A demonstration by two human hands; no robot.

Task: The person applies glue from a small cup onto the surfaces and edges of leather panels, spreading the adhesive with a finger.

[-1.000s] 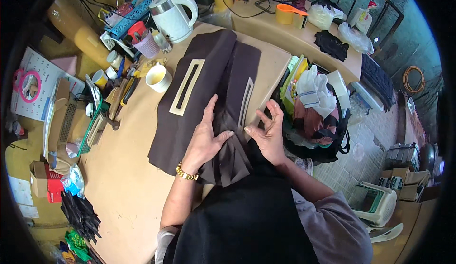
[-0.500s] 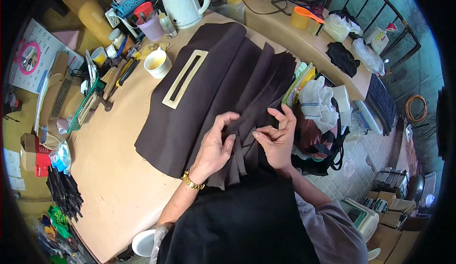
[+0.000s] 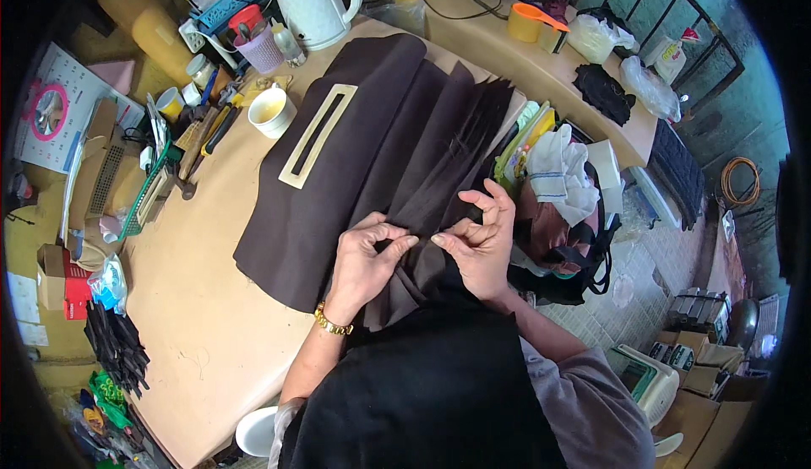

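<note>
Dark brown fabric lies folded in layers across the table, its right end frayed into loose threads. My left hand pinches the edge of this fabric between thumb and forefinger. Close beside it, my right hand also pinches at the fabric edge, thumb against forefinger, with the other fingers raised. The thumb tips of both hands nearly meet. On top of the fabric lies a long pale frame-shaped template with a narrow slot.
A white cup, a hammer and a white kettle stand or lie beyond the fabric. To the right are piled cloths and bags. Black strips hang at the table's left edge.
My left hand has closed from a looser pose into a pinch on the fabric. The separate strips near my hands now lie gathered together, and the view has shifted slightly.
</note>
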